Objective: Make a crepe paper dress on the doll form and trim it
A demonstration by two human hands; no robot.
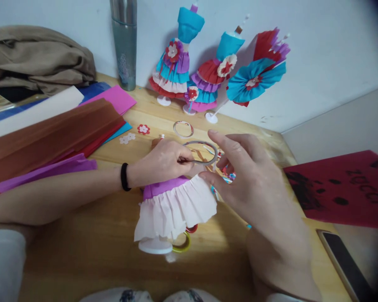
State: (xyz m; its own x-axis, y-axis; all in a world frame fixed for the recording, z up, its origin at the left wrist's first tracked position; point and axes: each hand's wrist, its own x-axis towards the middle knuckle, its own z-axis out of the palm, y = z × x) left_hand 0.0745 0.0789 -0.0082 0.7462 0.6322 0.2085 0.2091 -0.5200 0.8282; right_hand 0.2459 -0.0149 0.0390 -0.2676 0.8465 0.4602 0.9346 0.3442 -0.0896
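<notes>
Ruffled paper skirt [176, 209], white layer below purple, is seen on a stand, a little off view centre at about 6 o'clock. Skirt is taken as the clock centre.

At 1 o'clock, grey tape roll [215, 153] is pinched at its near edge by the left hand [164, 161], thumb against index; the other fingers are curled, and whether anything is gripped under them cannot be told. Right hand [252, 176] is held at 2 o'clock, thumb and index spread wide; thumb tip is placed at the white ruffle's edge, contact unclear.

Step in hand, as judged: tape is being readied at the skirt's upper edge. For the next move, the tape seems to need a right-hand pinch, with ruffle kept uncrushed.

Trimmed dress [189, 25] is stood at 12 o'clock; paper sheets [56, 126] are stacked at 10.
</notes>
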